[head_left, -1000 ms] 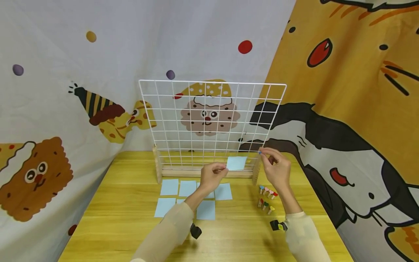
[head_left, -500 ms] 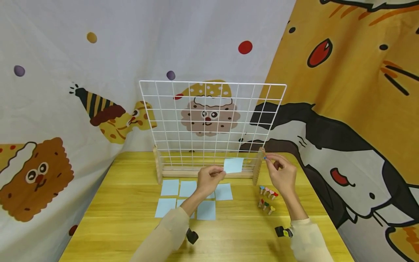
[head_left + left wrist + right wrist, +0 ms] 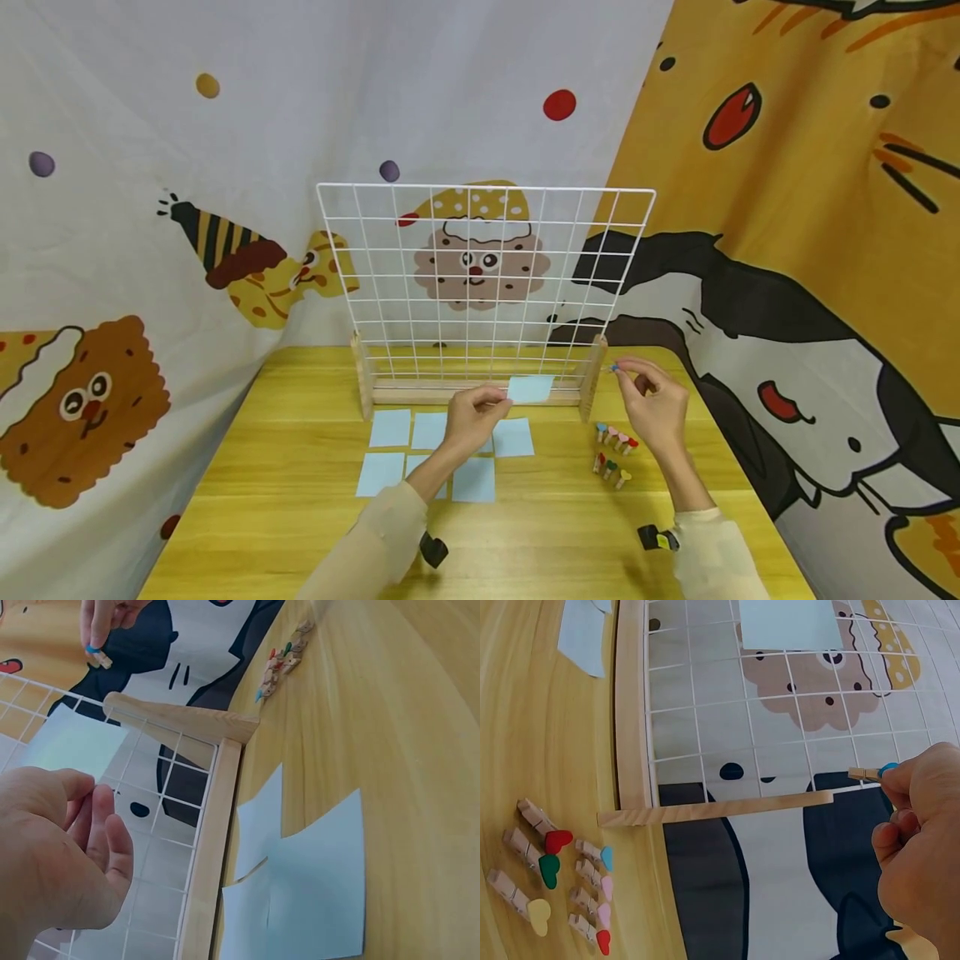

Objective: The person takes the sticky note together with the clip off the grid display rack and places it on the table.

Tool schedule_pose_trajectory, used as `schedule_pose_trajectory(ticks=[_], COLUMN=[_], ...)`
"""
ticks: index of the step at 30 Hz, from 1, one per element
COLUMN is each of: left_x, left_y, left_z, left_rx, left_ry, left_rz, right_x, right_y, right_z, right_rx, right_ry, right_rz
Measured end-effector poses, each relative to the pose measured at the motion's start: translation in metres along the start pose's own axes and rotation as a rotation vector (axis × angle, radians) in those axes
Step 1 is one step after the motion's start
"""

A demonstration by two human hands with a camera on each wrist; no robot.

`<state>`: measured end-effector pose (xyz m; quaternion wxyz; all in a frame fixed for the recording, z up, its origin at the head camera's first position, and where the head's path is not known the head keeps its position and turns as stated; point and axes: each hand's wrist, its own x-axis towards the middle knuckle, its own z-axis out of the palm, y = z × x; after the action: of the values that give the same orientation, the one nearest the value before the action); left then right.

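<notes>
My left hand (image 3: 474,421) pinches a pale blue sheet of note paper (image 3: 531,388) by its edge, in front of the lower right of the white wire grid (image 3: 480,275). Near the grid's right wooden foot, my right hand (image 3: 657,407) holds a small wooden clothespin (image 3: 864,774) with a blue decoration (image 3: 889,768) between thumb and fingertips. The clothespin points toward the grid, apart from the paper. In the left wrist view the paper (image 3: 75,742) overlaps the grid wires, and the right hand (image 3: 111,619) shows beyond it.
Several blue paper sheets (image 3: 474,480) lie in two rows on the wooden table (image 3: 555,533), partly behind the left hand. At the right, small clothespins with coloured hearts (image 3: 549,870) lie in two groups. A printed curtain (image 3: 255,108) hangs behind the grid.
Both hands have come down slightly and nearer. The right hand with the clothespin has shifted right, off the grid's edge; the left hand and its paper have moved a little left.
</notes>
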<state>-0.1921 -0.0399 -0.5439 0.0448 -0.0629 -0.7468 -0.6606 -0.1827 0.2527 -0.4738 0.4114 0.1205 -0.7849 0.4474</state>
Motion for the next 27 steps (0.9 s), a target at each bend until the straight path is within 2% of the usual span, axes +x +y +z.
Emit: schedule_pose_trajectory(ticks=[4,10,18,27], left_x=[-0.004,-0.010,-0.019,-0.029], left_y=[-0.003,-0.010,-0.018,-0.021], left_z=[-0.003,-0.005,-0.007,-0.011], left_rx=[0.002,0.019,0.051,0.060], left_ry=[-0.015,-0.031,-0.036,-0.034], left_rz=[-0.023,-0.022,-0.035,-0.085], right_x=[-0.003,-0.010,-0.018,-0.025], right_y=[0.011,0.032,0.038,0.044], right_z=[-0.002,-0.007,-0.017,-0.024], right_rx=[-0.012,0.000,0.012,0.003], right_ry=[-0.005,-0.020,-0.056,-0.056], right_rz=[0.005,0.027,0.073,0.118])
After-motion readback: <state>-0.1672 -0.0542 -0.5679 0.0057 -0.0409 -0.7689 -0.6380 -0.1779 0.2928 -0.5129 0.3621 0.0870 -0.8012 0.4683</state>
